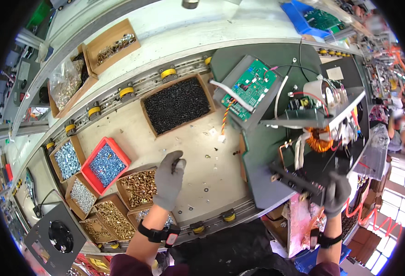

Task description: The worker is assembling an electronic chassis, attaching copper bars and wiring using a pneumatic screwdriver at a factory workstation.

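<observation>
My left hand (pixel 168 181), in a grey glove, is raised over the bench beside a cardboard tray of copper-coloured screws (pixel 140 187). Its fingers are curled together, and I cannot make out what is between them. On the right, my gloved right hand (pixel 336 195) is closed at the end of a long black bar-shaped part (pixel 299 181). This part lies across the near right of an open electrical unit. The unit has a copper-wound coil (pixel 319 139), a metal plate (pixel 299 120) and wires. To its left a green circuit board (pixel 253 85) sits on a grey tray.
A box of black screws (pixel 177 103) stands mid-bench. Left of it are a red bin of bluish screws (pixel 103 164) and several cardboard hardware trays. A roller rail (pixel 126 92) runs behind. A black fan panel (pixel 57 234) lies lower left; a red coiled hose (pixel 372 223) hangs at right.
</observation>
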`<state>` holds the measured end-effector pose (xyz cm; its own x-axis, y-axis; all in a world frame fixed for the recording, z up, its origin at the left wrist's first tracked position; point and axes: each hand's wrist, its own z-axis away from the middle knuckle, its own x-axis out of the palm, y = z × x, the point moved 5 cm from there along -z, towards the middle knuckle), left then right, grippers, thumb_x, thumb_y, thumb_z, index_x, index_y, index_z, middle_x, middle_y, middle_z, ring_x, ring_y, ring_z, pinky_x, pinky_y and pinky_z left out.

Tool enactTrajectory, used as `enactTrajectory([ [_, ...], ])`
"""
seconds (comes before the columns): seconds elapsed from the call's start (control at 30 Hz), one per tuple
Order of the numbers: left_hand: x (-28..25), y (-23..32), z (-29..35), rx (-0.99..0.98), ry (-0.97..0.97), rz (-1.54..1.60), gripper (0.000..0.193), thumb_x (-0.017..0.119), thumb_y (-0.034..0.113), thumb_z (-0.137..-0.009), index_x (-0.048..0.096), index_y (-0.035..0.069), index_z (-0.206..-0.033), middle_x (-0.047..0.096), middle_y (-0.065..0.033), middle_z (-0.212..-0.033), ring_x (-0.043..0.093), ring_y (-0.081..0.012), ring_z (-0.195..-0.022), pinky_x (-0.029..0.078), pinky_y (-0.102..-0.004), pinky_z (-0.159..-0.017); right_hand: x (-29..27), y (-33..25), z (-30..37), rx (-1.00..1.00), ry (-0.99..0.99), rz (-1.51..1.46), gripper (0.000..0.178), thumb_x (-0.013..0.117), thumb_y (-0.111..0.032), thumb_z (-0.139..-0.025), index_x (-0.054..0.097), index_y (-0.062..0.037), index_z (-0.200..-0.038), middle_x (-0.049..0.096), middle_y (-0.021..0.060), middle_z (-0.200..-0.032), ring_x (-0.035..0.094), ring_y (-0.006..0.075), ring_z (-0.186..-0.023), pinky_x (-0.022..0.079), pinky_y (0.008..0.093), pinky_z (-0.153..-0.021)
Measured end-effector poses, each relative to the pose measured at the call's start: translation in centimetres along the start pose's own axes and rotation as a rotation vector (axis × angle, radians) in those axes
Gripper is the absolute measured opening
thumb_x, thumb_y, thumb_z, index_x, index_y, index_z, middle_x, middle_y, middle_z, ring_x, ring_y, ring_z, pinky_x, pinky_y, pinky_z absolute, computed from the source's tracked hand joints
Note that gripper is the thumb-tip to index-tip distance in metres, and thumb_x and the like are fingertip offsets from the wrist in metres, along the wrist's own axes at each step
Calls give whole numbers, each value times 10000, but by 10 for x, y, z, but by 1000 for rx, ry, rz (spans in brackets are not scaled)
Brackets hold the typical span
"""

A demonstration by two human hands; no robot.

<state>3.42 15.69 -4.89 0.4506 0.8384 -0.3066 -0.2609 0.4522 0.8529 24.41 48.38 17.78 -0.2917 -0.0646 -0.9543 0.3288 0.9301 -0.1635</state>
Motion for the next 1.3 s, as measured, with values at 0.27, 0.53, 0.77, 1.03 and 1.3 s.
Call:
enactTrajectory([
  [0.27, -43, -7, 81, 68, 72, -108, 217, 567, 73, -840, 600, 4, -1043, 636, -118, -876, 620, -182, -798, 488, -282, -734, 17, 50, -16, 99, 243, 90, 308, 631, -142, -801, 583, -13, -1076, 596, 106, -858, 568, 232, -710, 458, 317, -665],
  [0.53, -40, -33, 163, 20, 201, -229, 221, 566, 67, -829, 605, 1, -1036, 643, -132, -911, 620, -199, -827, 484, -304, -749, 17, 183, -32, 218, 272, 459, 208, 558, -265, -849, 584, -115, -991, 584, 77, -800, 576, 274, -758, 448, 400, -679],
  [0.77, -11, -12, 212, 84, 221, -301, 249, 587, 88, -822, 601, 18, -1060, 644, -130, -952, 642, -209, -834, 507, -307, -735, 45, 221, -47, 489, 198, 514, 473, 574, -362, -806, 477, -147, -1217, 515, 117, -1191, 502, 317, -1064, 402, 429, -876],
  [1.03, -8, -39, 282, -73, 288, -552, 256, 612, 207, -821, 619, 61, -1031, 647, -139, -947, 640, -271, -844, 497, -355, -746, 234, 60, 24, 43, -473, -173, 251, 567, -180, -809, 578, -109, -1049, 551, 160, -1107, 567, 358, -948, 462, 438, -823],
  [1.3, -62, -84, 330, -379, 371, -468, 313, 562, 331, -819, 620, 139, -1060, 641, -162, -980, 606, -342, -931, 474, -403, -816, 323, 105, 35, 38, -424, -186, 285, 495, -61, -835, 496, -52, -1120, 539, 218, -1049, 535, 398, -943, 428, 449, -836],
])
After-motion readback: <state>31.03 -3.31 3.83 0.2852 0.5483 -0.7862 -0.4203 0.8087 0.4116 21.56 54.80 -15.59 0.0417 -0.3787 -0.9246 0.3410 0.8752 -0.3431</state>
